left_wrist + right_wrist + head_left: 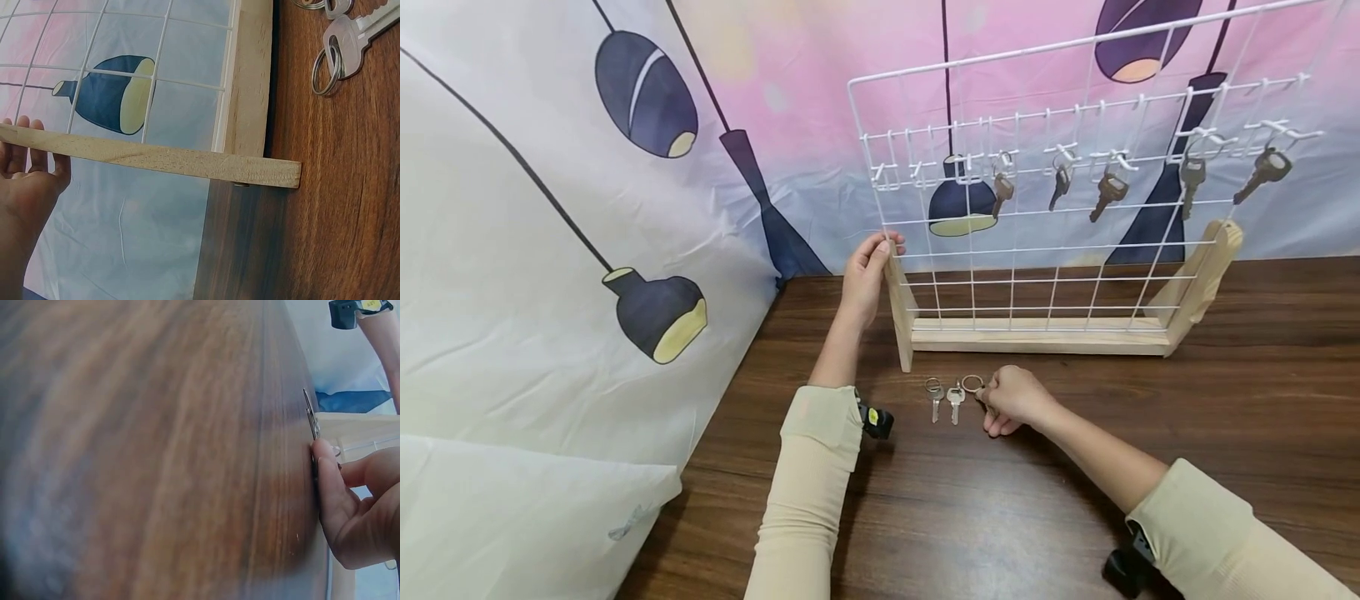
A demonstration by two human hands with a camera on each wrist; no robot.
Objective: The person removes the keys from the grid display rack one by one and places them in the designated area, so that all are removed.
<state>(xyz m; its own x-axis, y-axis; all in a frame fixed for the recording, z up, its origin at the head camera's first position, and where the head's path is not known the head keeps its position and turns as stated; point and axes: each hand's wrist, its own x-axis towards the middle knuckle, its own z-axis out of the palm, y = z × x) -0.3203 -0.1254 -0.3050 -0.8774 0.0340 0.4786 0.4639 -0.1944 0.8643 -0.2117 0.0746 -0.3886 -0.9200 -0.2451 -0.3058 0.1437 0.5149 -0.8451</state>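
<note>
My left hand (865, 275) grips the top of the left wooden upright (898, 308) of a white wire grid rack. In the left wrist view, fingertips of that hand (31, 165) show past the edge of the upright (162, 157). On the table before the rack, my right hand (1018, 396) pinches a key (985, 400), partly hidden by the fingers, with its ring sticking out to the left. Two silver keys with rings, a left one (936, 403) and a right one (956, 397), lie flat beside it.
Several keys, such as the middle one (1108, 193), hang from white hooks on the upper grid. The rack's wooden base (1037, 337) stands on the brown table (940, 508). A printed cloth (820, 125) hangs behind and to the left.
</note>
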